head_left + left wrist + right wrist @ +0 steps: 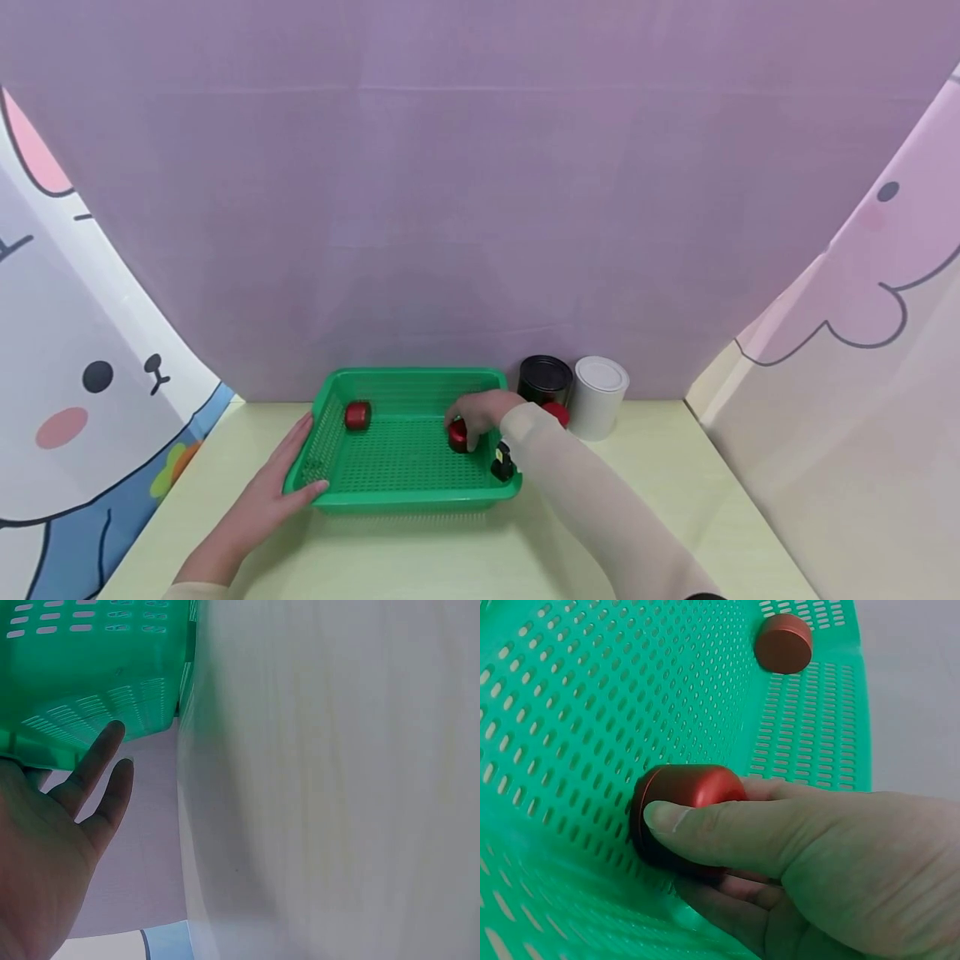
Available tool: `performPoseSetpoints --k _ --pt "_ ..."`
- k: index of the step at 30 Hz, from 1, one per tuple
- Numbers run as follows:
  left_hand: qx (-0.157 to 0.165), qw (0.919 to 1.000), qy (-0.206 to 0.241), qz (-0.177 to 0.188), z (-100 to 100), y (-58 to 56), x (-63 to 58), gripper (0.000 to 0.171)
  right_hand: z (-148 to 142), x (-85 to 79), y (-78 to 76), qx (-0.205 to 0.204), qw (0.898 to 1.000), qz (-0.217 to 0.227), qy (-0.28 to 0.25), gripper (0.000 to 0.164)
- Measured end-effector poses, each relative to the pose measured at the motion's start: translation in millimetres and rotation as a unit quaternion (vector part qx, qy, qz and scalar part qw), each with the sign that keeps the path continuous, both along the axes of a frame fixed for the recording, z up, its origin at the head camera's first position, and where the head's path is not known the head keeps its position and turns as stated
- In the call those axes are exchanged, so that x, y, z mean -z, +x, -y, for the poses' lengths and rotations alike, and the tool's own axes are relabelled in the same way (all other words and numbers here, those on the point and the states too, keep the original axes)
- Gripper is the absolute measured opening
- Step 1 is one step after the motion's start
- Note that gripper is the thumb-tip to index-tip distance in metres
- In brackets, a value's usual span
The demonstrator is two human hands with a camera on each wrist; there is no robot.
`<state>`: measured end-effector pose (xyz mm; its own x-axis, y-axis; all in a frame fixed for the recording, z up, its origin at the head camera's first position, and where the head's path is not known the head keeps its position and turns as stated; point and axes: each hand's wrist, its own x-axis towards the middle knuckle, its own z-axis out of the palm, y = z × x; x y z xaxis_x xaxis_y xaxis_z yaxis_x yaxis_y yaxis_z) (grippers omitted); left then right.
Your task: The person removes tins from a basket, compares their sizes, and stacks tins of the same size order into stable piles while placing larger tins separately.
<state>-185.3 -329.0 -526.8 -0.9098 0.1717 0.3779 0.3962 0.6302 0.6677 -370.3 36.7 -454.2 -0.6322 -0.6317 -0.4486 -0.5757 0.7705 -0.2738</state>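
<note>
A green perforated plastic basket (pixel 408 501) stands on the pale table. Inside it, my right hand (pixel 480 414) grips a small red cylindrical tin (pixel 697 791) near the right end, thumb on one side and fingers on the other. The tin lies on its side against the perforated surface. A second red tin (pixel 357 416) lies at the basket's back left, also visible in the right wrist view. At the basket's left rim is my left hand (pixel 262 504), its thumb on the front corner and its fingers extended along the outside. In the left wrist view, two fingers (pixel 105 750) stretch loosely beside the wall.
Right of the basket stand a black can (pixel 545 379) and a white can (pixel 599 398). A red round thing (pixel 556 412) sits before the black can, partly hidden by my right sleeve. A purple backdrop (pixel 480 208) rises behind; printed panels flank both sides.
</note>
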Motion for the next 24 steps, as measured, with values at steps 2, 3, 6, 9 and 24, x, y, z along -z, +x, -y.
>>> performPoseSetpoints --k 2,3,6,9,24 --pt "0.002 1.0000 0.000 -0.003 -0.5 0.1 -0.6 0.103 -0.4 -0.3 0.1 0.000 1.000 0.001 -0.002 0.062" --pt "0.002 1.0000 -0.001 -0.007 -0.6 0.0 -0.6 0.103 -0.6 -0.4 0.1 0.000 1.000 0.002 -0.005 0.061" --pt "0.004 0.9999 -0.003 -0.015 -0.7 -0.3 -0.6 0.103 -0.9 -0.3 -0.4 -0.003 1.000 0.004 -0.012 0.061" --pt "0.004 0.9998 -0.005 -0.017 -0.5 -0.5 -0.3 0.103 -1.3 0.0 -1.0 -0.005 1.000 0.010 -0.022 0.060" --pt "0.007 0.9999 0.001 -0.014 -1.1 1.1 -2.5 0.102 -4.0 -2.0 -6.3 -0.034 0.996 0.040 -0.072 0.059"
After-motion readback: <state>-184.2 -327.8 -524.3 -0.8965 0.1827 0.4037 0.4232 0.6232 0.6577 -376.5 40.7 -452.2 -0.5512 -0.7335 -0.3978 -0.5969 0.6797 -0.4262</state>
